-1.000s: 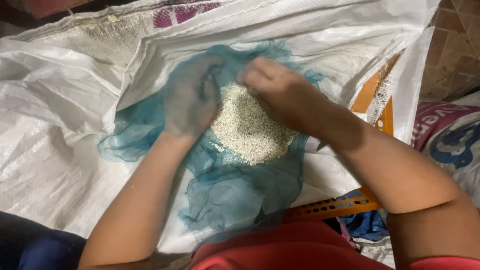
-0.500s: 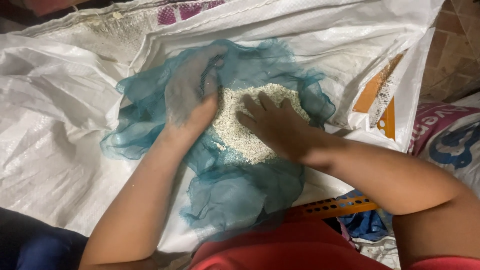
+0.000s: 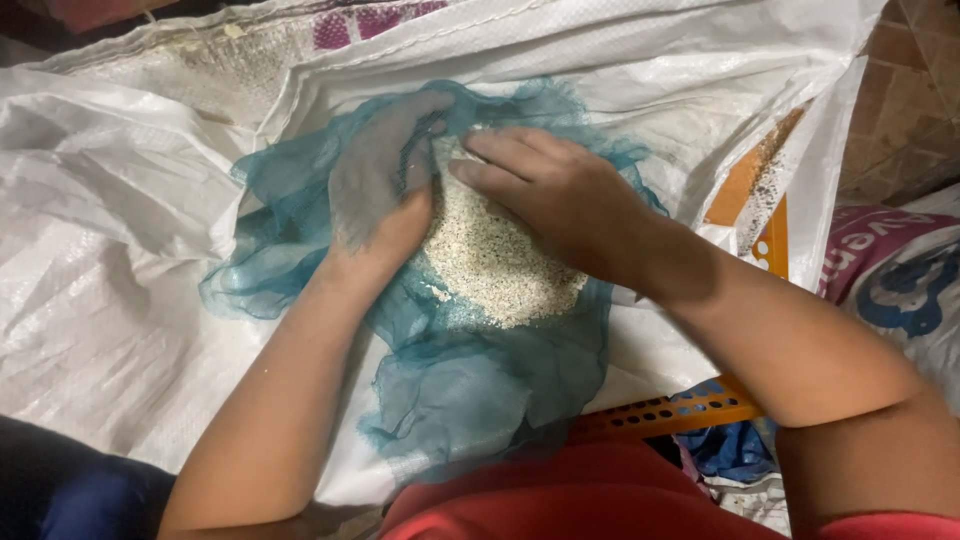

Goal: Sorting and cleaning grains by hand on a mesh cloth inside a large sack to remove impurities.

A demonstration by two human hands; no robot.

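Observation:
A thin teal mesh cloth [image 3: 470,380] lies spread on a white woven sack [image 3: 110,250]. A heap of pale, fine grain [image 3: 495,260] sits in the cloth's middle. My left hand [image 3: 380,190] rests at the heap's left edge, draped under a fold of the teal cloth, fingers pointing up and away. My right hand [image 3: 560,195] lies flat on the far part of the grain, fingers together and pointing left, touching the left hand's fingertips. Neither hand grips anything that I can see.
An orange perforated plastic edge [image 3: 670,412] shows under the sack at lower right. A printed pink and blue bag [image 3: 900,270] lies at the right. Brown tiled floor [image 3: 915,110] is at upper right. Red clothing [image 3: 560,500] fills the bottom.
My right hand slid from the heap's near right side up to its far edge, meeting the left hand. The left hand stayed under the cloth. The view has shifted slightly.

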